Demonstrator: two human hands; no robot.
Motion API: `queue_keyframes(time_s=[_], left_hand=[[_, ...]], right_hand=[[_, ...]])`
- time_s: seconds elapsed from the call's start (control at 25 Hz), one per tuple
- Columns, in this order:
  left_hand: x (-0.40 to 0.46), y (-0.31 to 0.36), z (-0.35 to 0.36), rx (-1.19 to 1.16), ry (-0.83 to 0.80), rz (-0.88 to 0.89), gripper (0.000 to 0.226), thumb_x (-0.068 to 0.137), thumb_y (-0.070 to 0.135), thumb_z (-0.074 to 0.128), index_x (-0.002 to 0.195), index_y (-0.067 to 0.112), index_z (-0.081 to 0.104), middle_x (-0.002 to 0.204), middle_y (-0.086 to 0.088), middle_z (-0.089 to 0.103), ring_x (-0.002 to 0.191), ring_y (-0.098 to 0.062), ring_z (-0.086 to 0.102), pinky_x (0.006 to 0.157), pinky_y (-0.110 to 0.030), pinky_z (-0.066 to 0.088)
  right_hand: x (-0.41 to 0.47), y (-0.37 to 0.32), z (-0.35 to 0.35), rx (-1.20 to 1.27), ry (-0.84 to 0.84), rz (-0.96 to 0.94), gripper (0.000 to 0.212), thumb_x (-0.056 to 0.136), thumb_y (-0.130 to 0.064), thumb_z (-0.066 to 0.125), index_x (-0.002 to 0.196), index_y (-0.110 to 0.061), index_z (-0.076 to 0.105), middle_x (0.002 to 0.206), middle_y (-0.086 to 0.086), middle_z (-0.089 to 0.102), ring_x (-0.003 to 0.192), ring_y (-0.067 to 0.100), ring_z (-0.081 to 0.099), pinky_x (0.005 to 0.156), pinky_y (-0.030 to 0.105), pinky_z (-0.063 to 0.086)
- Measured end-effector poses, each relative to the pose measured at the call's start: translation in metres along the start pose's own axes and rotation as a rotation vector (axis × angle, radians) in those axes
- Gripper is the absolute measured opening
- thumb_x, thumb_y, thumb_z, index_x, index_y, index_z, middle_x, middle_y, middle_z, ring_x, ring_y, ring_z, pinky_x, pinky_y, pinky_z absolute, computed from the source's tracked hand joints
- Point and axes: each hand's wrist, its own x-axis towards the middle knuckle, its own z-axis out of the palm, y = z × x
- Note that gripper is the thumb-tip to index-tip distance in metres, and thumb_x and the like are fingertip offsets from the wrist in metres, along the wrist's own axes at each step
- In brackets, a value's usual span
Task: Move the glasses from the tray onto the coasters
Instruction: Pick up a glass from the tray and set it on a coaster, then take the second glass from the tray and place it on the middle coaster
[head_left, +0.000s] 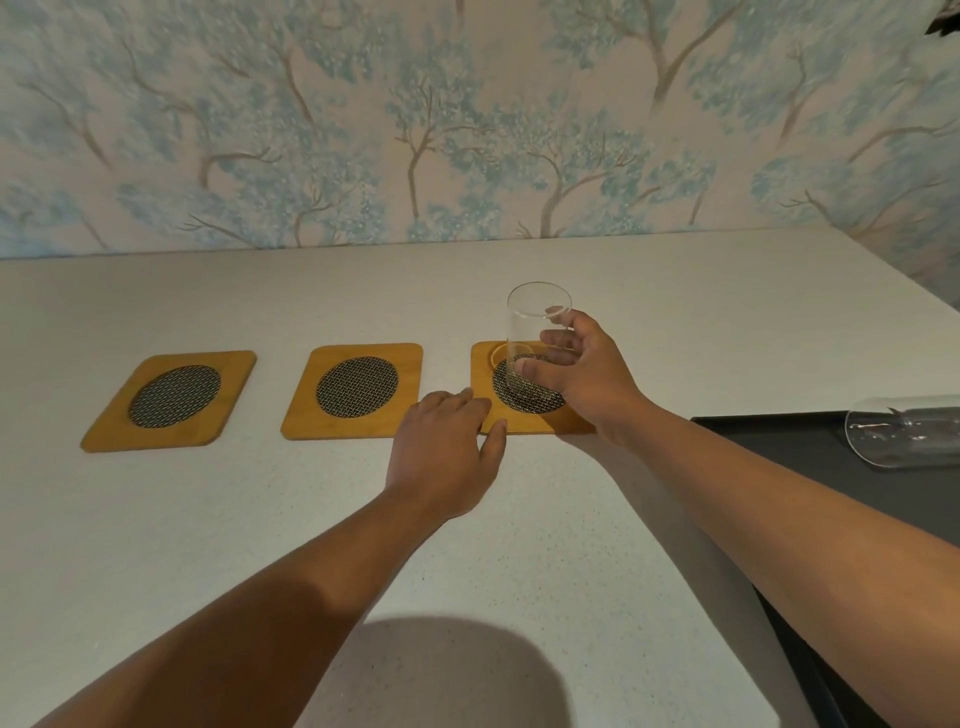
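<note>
Here, pale speckled counter (208, 519), tree-patterned wallpaper (363, 130), right hand (582, 379) grip pinching glass (535, 322).

Three coasters (356, 392), two glasses (537, 332), one tray (810, 457)

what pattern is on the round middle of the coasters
A black-and-white woven lattice pattern, set in a yellow-brown wooden coaster; the head view shows it.

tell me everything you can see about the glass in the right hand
The glass is a clear, plain, straight-sided tumbler that looks empty. It stands roughly upright, rim up, on or just above the rightmost coaster, its base over the dark woven circle and toward the far edge. The right hand wraps its lower half from the right side, thumb in front and fingers behind. The left hand rests on that coaster's near left corner, not touching the glass.
</note>
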Motion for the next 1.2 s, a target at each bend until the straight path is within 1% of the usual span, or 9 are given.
queue_keyframes(time_s=[0.12,0.32,0.48,0.56,0.72,0.88,0.96,1.08,1.2], left_hand=[[0.0,0.0,-0.001,-0.007,-0.012,0.005,0.044,0.101,0.047,0.044,0.121,0.018,0.07,0.129,-0.004,0.07,0.118,-0.025,0.06,0.099,-0.042,0.047],[0.001,0.0,-0.002,-0.017,-0.003,0.025,0.041,0.101,0.046,0.043,0.113,0.017,0.07,0.114,-0.003,0.073,0.105,-0.023,0.061,0.091,-0.041,0.048],[0.001,-0.002,0.0,-0.051,0.029,0.053,0.034,0.1,0.044,0.045,0.1,0.018,0.067,0.096,0.0,0.07,0.091,-0.022,0.06,0.079,-0.038,0.046],[0.002,-0.001,0.0,-0.063,0.035,0.064,0.032,0.099,0.044,0.045,0.096,0.018,0.065,0.092,0.001,0.067,0.088,-0.023,0.06,0.075,-0.037,0.045],[0.002,0.0,0.0,-0.046,0.052,0.101,0.032,0.098,0.04,0.052,0.105,0.012,0.067,0.118,-0.008,0.065,0.1,-0.029,0.061,0.082,-0.042,0.049],[-0.004,0.003,-0.005,0.003,0.1,0.214,0.011,0.089,0.02,0.06,0.086,0.012,0.067,0.095,-0.007,0.065,0.078,-0.028,0.056,0.067,-0.04,0.043],[-0.007,0.007,-0.007,0.034,0.091,0.252,0.005,0.085,0.013,0.063,0.084,0.012,0.069,0.089,-0.006,0.066,0.075,-0.029,0.055,0.066,-0.04,0.042],[-0.015,0.041,-0.008,-0.092,0.088,0.246,0.009,0.083,0.012,0.067,0.088,0.017,0.071,0.091,-0.001,0.068,0.079,-0.024,0.057,0.067,-0.034,0.037],[-0.018,0.107,-0.001,-0.354,0.067,0.277,0.017,0.086,0.018,0.06,0.098,0.024,0.07,0.105,0.01,0.064,0.094,-0.011,0.054,0.077,-0.027,0.039]], right_hand=[[-0.002,0.002,0.0,0.0,0.005,-0.006,0.083,0.072,-0.027,0.093,0.143,-0.025,0.049,0.136,0.004,0.06,0.121,0.019,0.063,0.097,0.035,0.055],[-0.002,0.005,0.002,-0.011,0.013,0.006,0.086,0.072,-0.029,0.093,0.144,-0.026,0.046,0.141,0.005,0.057,0.127,0.021,0.059,0.103,0.04,0.053],[-0.01,0.003,0.0,-0.02,0.017,0.028,0.113,0.069,-0.029,0.095,0.158,-0.024,0.026,0.163,0.008,0.034,0.144,0.021,0.04,0.112,0.039,0.043],[-0.019,-0.005,-0.007,-0.027,0.05,0.031,0.118,0.069,-0.031,0.094,0.161,-0.025,0.02,0.167,0.007,0.028,0.149,0.021,0.033,0.116,0.041,0.038],[-0.055,-0.025,-0.031,-0.079,0.114,0.026,0.106,0.075,-0.027,0.091,0.159,-0.024,0.026,0.164,0.005,0.033,0.148,0.019,0.034,0.11,0.032,0.036],[-0.106,-0.038,-0.071,-0.353,0.227,-0.005,0.082,0.086,-0.023,0.082,0.155,-0.019,0.038,0.158,0.001,0.043,0.143,0.018,0.042,0.116,0.037,0.037],[-0.129,-0.04,-0.097,-0.502,0.288,-0.026,0.073,0.09,-0.022,0.076,0.153,-0.019,0.041,0.157,0.0,0.044,0.141,0.019,0.043,0.113,0.032,0.037],[-0.153,-0.035,-0.146,-0.644,0.31,-0.029,0.069,0.092,-0.02,0.072,0.154,-0.02,0.041,0.158,-0.001,0.043,0.14,0.015,0.042,0.107,0.024,0.033],[-0.162,-0.028,-0.199,-0.812,0.268,-0.027,0.074,0.09,-0.017,0.07,0.156,-0.016,0.037,0.16,0.004,0.04,0.145,0.021,0.037,0.115,0.032,0.031]])
